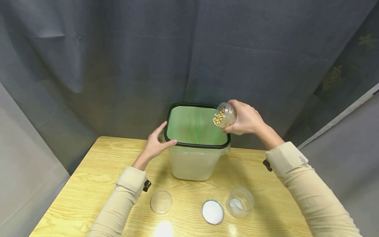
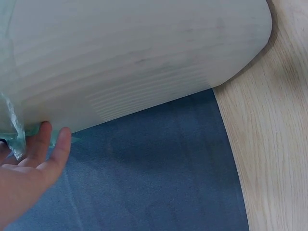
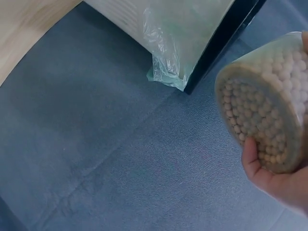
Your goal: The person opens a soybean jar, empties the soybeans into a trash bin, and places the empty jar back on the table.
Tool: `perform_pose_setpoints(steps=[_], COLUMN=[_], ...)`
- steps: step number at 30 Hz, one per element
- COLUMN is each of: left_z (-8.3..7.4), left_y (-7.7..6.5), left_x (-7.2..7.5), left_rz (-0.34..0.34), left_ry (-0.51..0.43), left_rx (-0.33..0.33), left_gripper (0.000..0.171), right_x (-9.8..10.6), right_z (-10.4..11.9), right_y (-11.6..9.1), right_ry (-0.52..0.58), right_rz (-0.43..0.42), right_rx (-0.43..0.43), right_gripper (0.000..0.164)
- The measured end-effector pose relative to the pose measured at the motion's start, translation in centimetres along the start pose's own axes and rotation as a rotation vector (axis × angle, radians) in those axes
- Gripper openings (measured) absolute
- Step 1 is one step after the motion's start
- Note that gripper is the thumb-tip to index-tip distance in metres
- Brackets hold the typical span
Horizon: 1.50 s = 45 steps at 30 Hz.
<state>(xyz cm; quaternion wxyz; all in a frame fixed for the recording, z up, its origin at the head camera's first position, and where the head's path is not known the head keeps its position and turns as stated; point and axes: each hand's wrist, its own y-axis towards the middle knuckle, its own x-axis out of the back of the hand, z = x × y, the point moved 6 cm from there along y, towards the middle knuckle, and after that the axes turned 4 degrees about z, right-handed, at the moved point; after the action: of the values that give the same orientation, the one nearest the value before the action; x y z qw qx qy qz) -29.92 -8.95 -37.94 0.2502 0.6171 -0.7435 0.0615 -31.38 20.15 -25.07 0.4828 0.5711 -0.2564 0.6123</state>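
Note:
A white trash bin (image 1: 189,164) with a black rim and a green bag (image 1: 192,126) inside stands on the table. My left hand (image 1: 155,143) holds the bin's rim at the left corner, its thumb over the front edge; in the left wrist view its fingers (image 2: 58,151) rest by the bag's folded edge. My right hand (image 1: 247,117) grips a clear jar (image 1: 226,115) of pale yellow beans, tilted on its side with its mouth toward the bin, above the right rim. In the right wrist view, the jar's base (image 3: 252,120) shows beans piled inside.
In front of the bin, a clear round lid (image 1: 161,202), a white disc with a metallic edge (image 1: 213,212) and a second clear jar (image 1: 240,201) with something white at its bottom lie on the wooden table (image 1: 97,177). A dark grey curtain (image 1: 142,65) hangs close behind.

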Motion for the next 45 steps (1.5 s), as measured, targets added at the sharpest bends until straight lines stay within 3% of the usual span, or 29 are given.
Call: perform_pose_setpoints(steps=[15, 22, 24, 33, 45], left_z=[-0.2, -4.1, -4.5, -4.0, -4.3], left_y=[-0.2, -1.8, -2.0, -1.8, -2.0], left_x=[-0.3, 0.3, 0.3, 0.4, 0.3], left_rz=[-0.003, 0.002, 0.005, 0.007, 0.008], left_ry=[-0.014, -0.023, -0.022, -0.02, -0.02], left_rx=[0.0, 0.008, 0.003, -0.005, 0.01], left_gripper=[0.085, 0.078, 0.078, 0.079, 0.078], right_x=[0.4, 0.9, 1.0, 1.5, 1.4], right_z=[0.1, 0.4, 0.6, 1.5, 2.8], right_y=[1.2, 1.5, 1.6, 2.0, 2.2], right_ry=[-0.185, -0.281, -0.305, -0.381, -0.468], right_rz=[0.029, 0.011, 0.015, 0.065, 0.081], right_rx=[0.04, 0.104, 0.117, 0.136, 0.21], right_gripper=[0.089, 0.091, 0.092, 0.097, 0.09])
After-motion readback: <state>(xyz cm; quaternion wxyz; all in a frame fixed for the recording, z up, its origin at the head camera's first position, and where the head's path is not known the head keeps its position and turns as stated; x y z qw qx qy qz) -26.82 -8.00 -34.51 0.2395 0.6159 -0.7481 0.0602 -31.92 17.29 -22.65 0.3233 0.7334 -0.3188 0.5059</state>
